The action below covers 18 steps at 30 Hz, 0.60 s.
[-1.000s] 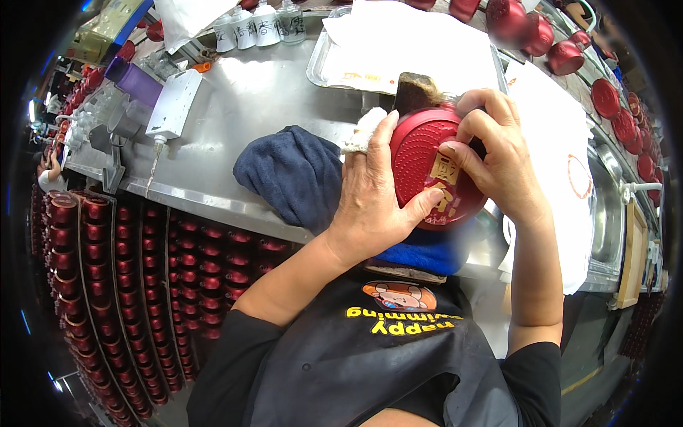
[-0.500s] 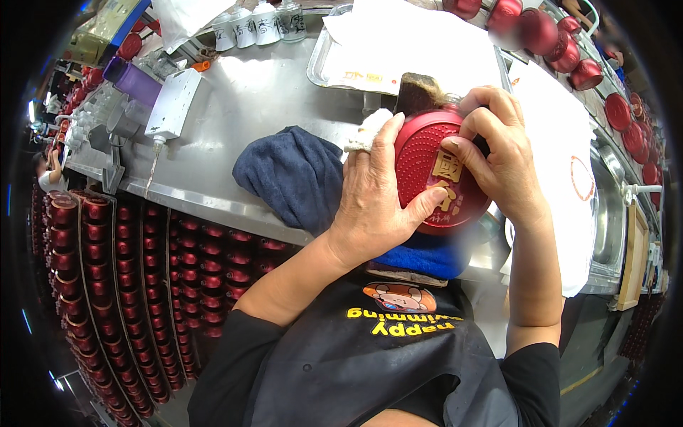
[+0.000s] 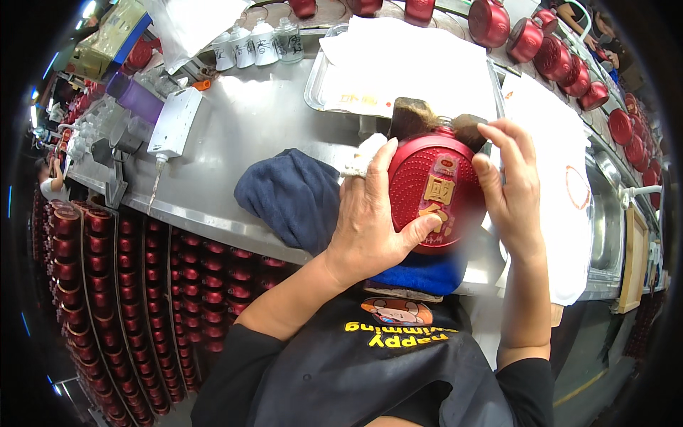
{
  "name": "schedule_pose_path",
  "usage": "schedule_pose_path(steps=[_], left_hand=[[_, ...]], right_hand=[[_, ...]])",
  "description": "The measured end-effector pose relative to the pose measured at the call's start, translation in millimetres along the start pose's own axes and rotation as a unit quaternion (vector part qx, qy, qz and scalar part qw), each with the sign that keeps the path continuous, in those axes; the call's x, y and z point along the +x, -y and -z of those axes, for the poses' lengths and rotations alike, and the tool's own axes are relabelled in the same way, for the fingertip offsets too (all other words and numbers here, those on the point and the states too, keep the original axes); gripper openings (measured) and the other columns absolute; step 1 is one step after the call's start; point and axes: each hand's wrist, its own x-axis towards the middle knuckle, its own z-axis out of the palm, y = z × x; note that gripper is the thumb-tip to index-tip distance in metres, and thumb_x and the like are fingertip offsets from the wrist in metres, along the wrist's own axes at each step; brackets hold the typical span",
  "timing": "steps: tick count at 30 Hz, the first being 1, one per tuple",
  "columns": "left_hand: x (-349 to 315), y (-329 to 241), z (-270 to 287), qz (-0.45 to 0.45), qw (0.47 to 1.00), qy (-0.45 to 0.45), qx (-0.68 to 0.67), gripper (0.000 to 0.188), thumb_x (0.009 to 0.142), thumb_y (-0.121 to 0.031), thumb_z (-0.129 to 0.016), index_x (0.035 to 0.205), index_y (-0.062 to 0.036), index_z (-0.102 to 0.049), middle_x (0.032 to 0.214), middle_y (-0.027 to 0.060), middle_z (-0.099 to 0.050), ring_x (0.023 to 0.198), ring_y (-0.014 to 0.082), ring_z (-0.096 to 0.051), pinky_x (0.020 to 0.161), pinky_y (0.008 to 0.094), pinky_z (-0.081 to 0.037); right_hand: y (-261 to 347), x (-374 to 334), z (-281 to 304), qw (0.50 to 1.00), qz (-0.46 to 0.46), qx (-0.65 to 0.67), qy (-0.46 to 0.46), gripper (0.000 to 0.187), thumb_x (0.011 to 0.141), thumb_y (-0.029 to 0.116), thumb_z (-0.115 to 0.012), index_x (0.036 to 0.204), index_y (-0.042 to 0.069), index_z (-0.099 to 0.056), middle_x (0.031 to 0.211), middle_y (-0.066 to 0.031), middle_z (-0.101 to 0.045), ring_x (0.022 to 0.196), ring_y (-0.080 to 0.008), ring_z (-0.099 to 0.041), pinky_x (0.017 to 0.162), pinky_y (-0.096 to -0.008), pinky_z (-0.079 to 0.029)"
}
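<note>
A round, flattened red bottle (image 3: pixel 420 167) with a studded face and raised gold lettering stands tilted in front of me. My left hand (image 3: pixel 366 220) grips its left side, with the thumb lying over the lower face. White cloth (image 3: pixel 366 155) shows by the left fingers; whether it is wrapped round one is unclear. My right hand (image 3: pixel 516 188) is at the bottle's right edge, its fingers apart and nothing seen between them. Behind the bottle's neck are two dark brown blocks with fuzzy tops, a left block (image 3: pixel 413 117) and a right block (image 3: pixel 469 132). Below it lies a bright blue cloth (image 3: pixel 420 276).
A navy towel (image 3: pixel 288 199) lies left on the steel table (image 3: pixel 235 107). Farther left stands a white box (image 3: pixel 176 122); small bottles (image 3: pixel 263 44) line the back. A paper-covered tray (image 3: pixel 398 64) is ahead, and red bottles (image 3: pixel 526 39) stand far right.
My right hand has drawn off the bottle's upper right face, its bent fingers opening, so the full gold label now shows. My left hand keeps its grip. The view has shifted slightly.
</note>
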Motion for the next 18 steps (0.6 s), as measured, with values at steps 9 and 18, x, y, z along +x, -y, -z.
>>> schedule_pose_path(steps=[9,18], left_hand=[[38.1,2.7,5.7,0.005,0.998,-0.027,-0.056,0.055,0.099,-0.041,-0.071,0.128,0.0039,-0.058,0.119,0.0219,-0.066,0.113,0.0363,-0.063,0.100,0.0434,-0.048],[59.2,3.6,0.9,0.004,0.999,-0.022,-0.028,0.048,0.095,-0.041,-0.075,0.111,0.0002,-0.058,0.102,0.0191,-0.063,0.098,0.0383,-0.059,0.091,0.0484,-0.046]], right_hand=[[6.5,-29.4,-7.4,0.994,-0.094,0.047,0.038,0.057,0.098,0.035,-0.073,0.133,-0.008,-0.060,0.131,-0.0243,-0.057,0.122,-0.0398,-0.057,0.107,-0.0449,-0.046],[6.9,-24.2,-11.8,0.987,-0.127,0.079,0.054,0.048,0.100,0.030,-0.071,0.130,-0.006,-0.061,0.127,-0.0217,-0.059,0.119,-0.0382,-0.058,0.105,-0.0438,-0.046]])
